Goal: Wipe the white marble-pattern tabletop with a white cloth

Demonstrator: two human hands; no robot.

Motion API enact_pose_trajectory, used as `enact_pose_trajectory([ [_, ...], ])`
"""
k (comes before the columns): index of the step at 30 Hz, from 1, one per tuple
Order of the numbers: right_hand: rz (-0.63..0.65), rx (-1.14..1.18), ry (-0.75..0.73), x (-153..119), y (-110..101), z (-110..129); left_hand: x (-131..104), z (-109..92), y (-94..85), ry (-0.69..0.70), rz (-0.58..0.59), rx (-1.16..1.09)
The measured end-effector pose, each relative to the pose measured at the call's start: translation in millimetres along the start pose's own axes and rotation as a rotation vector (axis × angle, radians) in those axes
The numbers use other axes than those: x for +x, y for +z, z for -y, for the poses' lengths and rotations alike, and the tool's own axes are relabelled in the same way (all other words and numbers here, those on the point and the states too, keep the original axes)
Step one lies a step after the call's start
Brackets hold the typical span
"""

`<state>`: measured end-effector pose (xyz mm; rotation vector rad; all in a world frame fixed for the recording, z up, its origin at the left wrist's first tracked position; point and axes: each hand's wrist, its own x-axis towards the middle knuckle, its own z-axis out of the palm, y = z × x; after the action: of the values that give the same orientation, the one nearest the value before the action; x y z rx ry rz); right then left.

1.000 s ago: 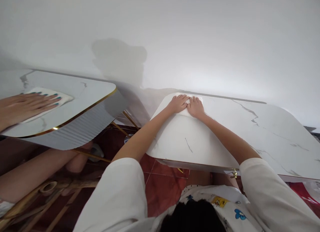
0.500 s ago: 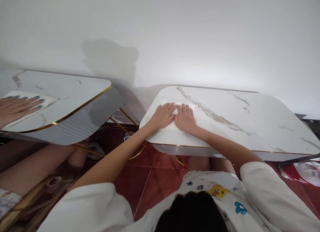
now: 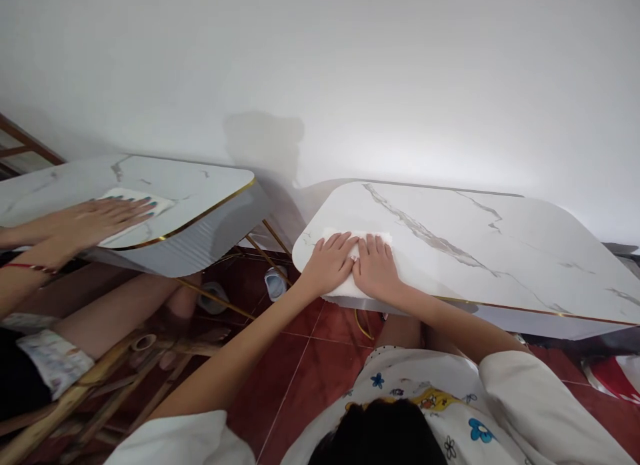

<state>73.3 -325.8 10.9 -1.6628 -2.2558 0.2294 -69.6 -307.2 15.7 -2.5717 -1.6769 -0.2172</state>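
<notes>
Your left hand (image 3: 331,265) and right hand (image 3: 376,268) lay open and flat, fingers extended and thumbs close together, on a white cloth (image 3: 349,290). That cloth sat under your palms at the near left corner of the marble-patterned tabletop (image 3: 520,251), reaching its gold-trimmed edge. To your left, another person's hand (image 3: 117,213) (its nails painted teal) rested on a second cloth (image 3: 163,203) atop a neighbouring table (image 3: 220,180). Red floor tiles (image 3: 295,365) showed below; a white wall (image 3: 400,78) stood behind.
</notes>
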Motion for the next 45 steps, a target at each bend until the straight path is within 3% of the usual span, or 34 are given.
enact_pose_trajectory([
  [7,0.05,-0.046,0.066,6,-11,-25,27,-19,6.6,0.014,-0.004,-0.02],
  [22,-0.065,-0.102,-0.021,129,-1,-81,149,30,27.6,0.057,-0.028,-0.091],
  [26,-0.021,-0.129,-0.027,161,-2,-89,176,39,31.1,0.029,-0.052,-0.137],
  [32,0.078,-0.102,0.028,201,-2,-102,204,45,31.3,-0.046,-0.041,-0.183],
  [38,-0.024,-0.105,0.021,225,4,-115,230,53,32.9,-0.023,-0.075,-0.208],
  [45,-0.049,-0.098,-0.032,248,1,-139,260,49,38.9,-0.037,-0.084,-0.163],
])
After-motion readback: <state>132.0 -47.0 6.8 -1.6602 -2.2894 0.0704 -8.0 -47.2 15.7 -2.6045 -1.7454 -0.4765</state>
